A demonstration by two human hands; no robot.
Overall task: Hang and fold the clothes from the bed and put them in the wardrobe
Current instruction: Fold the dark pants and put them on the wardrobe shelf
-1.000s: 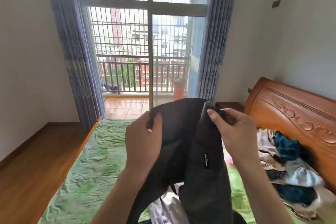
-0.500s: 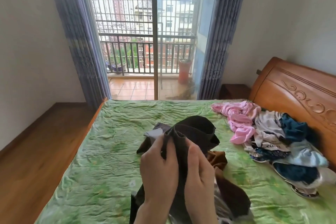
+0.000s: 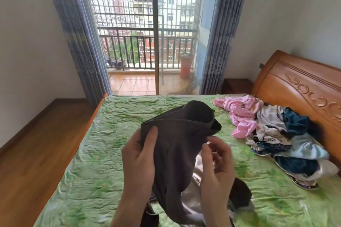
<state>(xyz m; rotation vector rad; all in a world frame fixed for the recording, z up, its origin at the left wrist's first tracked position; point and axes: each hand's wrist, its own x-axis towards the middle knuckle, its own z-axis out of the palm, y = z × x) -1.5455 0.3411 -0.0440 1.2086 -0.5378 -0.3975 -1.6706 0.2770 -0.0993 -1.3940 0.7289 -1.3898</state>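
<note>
The bed point(image 3: 114, 143) fills the room's middle, its green sheet crinkled all over, with a carved wooden headboard point(image 3: 295, 94) on the right and a bare wooden floor point(image 3: 36, 143) running down its left edge. Against the headboard lies a soft heap of clothes point(image 3: 276, 134), pink, white and blue, well apart from the hands. Over the sheet's near half hangs a dark grey garment point(image 3: 177, 143), matte and limp, its waist opening gaping upward. The left hand point(image 3: 138, 162) pinches the waistband's left corner, thumb on top. The right hand point(image 3: 215, 164) is blurred, fingers curled near the fabric's right edge; whether they grip it cannot be told.
</note>
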